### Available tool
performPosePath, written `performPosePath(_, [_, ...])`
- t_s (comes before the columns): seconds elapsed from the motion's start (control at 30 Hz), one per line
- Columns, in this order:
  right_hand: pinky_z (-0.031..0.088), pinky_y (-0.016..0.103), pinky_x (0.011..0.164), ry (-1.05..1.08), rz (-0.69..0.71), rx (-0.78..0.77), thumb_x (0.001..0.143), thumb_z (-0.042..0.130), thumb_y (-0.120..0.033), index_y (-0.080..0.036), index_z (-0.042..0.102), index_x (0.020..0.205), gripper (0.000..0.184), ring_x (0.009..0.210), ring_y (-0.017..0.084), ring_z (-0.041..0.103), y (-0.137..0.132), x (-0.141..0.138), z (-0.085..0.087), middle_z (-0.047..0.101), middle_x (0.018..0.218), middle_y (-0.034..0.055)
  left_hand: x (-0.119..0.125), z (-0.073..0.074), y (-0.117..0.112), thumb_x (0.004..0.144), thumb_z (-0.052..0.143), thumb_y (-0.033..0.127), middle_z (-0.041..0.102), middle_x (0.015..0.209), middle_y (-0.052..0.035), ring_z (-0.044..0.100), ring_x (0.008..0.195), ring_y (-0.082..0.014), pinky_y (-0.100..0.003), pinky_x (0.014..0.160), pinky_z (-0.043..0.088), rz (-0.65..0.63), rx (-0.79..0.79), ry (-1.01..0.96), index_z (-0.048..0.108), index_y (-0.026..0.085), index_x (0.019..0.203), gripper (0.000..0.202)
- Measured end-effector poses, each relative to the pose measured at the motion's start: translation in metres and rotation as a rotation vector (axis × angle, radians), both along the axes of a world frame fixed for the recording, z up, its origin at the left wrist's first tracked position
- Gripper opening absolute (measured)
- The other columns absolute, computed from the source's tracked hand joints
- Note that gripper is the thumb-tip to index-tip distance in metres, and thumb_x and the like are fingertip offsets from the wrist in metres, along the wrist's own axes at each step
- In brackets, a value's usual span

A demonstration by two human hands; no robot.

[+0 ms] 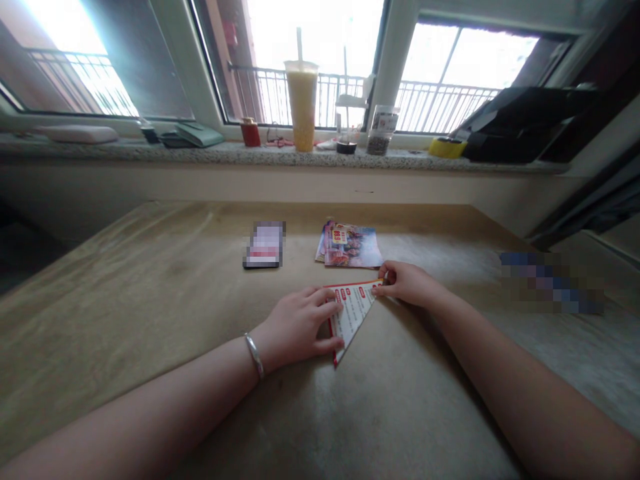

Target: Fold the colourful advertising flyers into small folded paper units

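Leaflet (356, 308): folded to a triangle, flat on the desk (150, 287), near centre and close to me. Long edge runs from the upper right corner down to a point at lower left. Printed side up, red border, white panel with red marks.

Left grip (300, 327): palm down, fingers spread and laid over the left part of the leaflet. Fingertips (334, 308) rest on the paper and the thumb sits at the lower edge near the point. It presses flat and closes round nothing. Bracelet (254, 355) on this wrist.

Right grip (407, 283): fingers curled and pressed together, pinching the leaflet's upper right corner. Knuckles are raised and the heel of the hand is on the desk. The corner lies directly under the fingertips; the rest of the sheet extends down and left from there, towards my left grip.

The two grips lie close together, with the leaflet bridging them.

Beyond the leaflet, apart from it: a stack of colour flyers (350, 245) straight ahead and a phone (265, 245) to its left, both lying flat. On the sill (225, 153) behind stands a cup (301, 107) with a straw, upright.
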State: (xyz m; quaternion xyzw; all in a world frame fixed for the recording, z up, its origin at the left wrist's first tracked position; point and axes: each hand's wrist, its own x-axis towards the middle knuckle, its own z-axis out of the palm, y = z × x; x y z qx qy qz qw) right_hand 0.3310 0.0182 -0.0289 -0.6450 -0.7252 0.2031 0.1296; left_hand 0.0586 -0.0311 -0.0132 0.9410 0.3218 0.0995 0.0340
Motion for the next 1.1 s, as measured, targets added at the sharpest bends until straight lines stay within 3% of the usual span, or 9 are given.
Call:
performPosePath(0.57, [0.032,0.024,0.050,-0.002,0.036,0.011,0.074,0.060,-0.043,-0.020,0.063,0.073,0.023,0.057,0.013,0.050,0.010,0.009,-0.005,0.060,0.065,0.0007,0.000,0.000,0.000,0.079,0.058,0.053,0.054,0.122,-0.0065,0.050,0.111,-0.0253,-0.040,0.093,0.045,-0.001,-0.010,0.014,0.056,0.022,0.117,0.049])
performPosePath(1.1, [0.034,0.025,0.054,0.003,0.089,0.033,0.079,0.054,-0.033,-0.020,0.058,0.077,0.014,0.061,0.014,0.049,0.008,0.011,-0.001,0.058,0.067,0.0004,0.000,0.002,0.000,0.080,0.057,0.052,0.054,0.123,-0.0065,0.049,0.111,-0.0261,-0.042,0.095,0.045,0.001,-0.032,0.017,0.055,0.022,0.119,0.049])
